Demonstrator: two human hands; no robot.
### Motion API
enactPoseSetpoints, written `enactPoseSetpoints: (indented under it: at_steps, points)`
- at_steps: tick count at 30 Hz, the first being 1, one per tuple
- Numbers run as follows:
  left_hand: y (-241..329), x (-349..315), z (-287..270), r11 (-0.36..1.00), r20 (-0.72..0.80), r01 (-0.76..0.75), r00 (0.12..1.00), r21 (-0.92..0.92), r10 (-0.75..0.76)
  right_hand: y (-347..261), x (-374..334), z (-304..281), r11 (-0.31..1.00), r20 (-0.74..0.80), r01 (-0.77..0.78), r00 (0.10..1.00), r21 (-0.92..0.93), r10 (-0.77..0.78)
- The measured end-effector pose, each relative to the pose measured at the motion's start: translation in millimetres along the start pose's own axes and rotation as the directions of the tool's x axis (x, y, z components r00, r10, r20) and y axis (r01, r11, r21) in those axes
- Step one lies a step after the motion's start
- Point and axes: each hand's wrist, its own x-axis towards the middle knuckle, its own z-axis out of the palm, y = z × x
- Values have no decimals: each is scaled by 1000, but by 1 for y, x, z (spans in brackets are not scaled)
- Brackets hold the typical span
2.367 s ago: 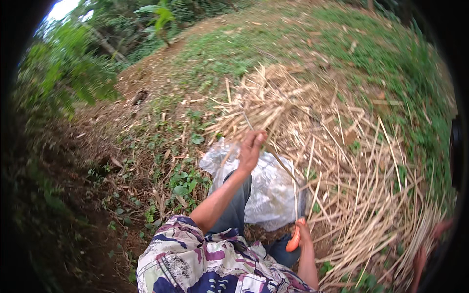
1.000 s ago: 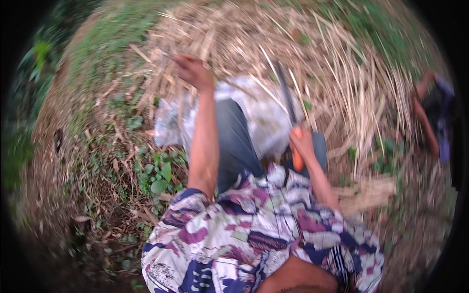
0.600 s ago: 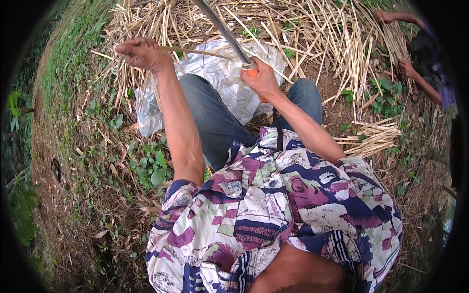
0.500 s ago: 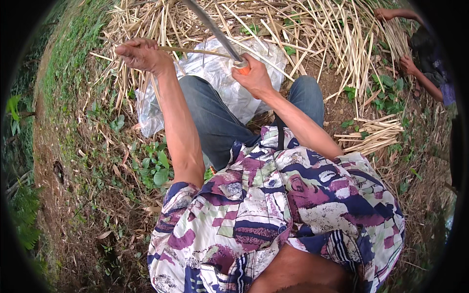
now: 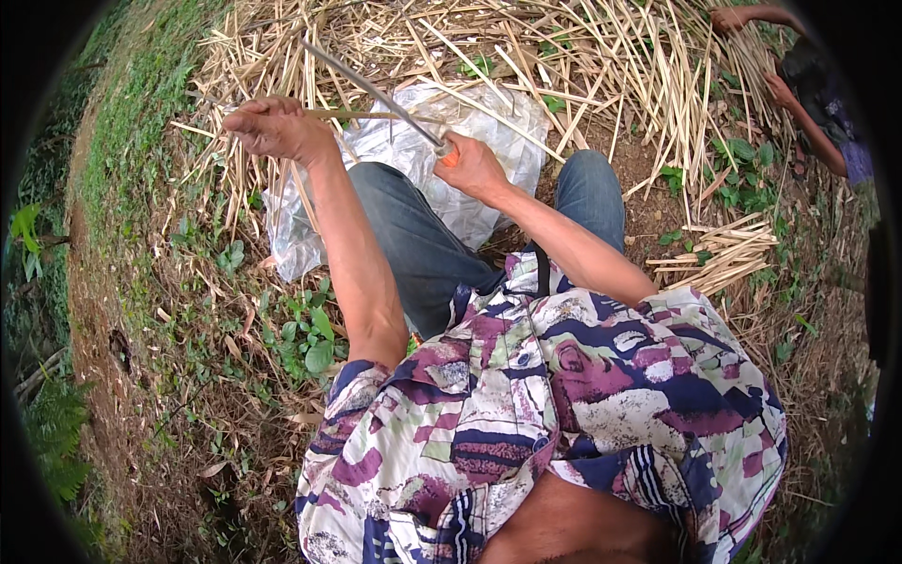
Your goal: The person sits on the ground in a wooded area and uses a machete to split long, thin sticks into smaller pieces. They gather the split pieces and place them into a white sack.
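Our left hand fisted on one thin stalk, right hand gripping knife w/ orange handle mostly hidden (tip blurred)

We wear a short-sleeved shirt with a busy abstract print: patches of purple, maroon, navy and pale green on off-white, with a few navy stripes near its lower hem. Beyond the shirt, blue-grey denim trousers cover both knees. Below the shirt's sleeve ends our forearms are bare, with no watch or glove
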Motion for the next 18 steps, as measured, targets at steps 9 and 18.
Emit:
enactPoseSetpoints:
  at_steps: [9,18]
  points:
    - [-9,6,-3,1000,12,26,1000,-9,-26,-6,-3,-5,998,5,-40,999,-53,40]
    - [-8,7,2,999,-17,14,1000,42,-13,22,-8,-5,976,117,-125,982,-177,147]
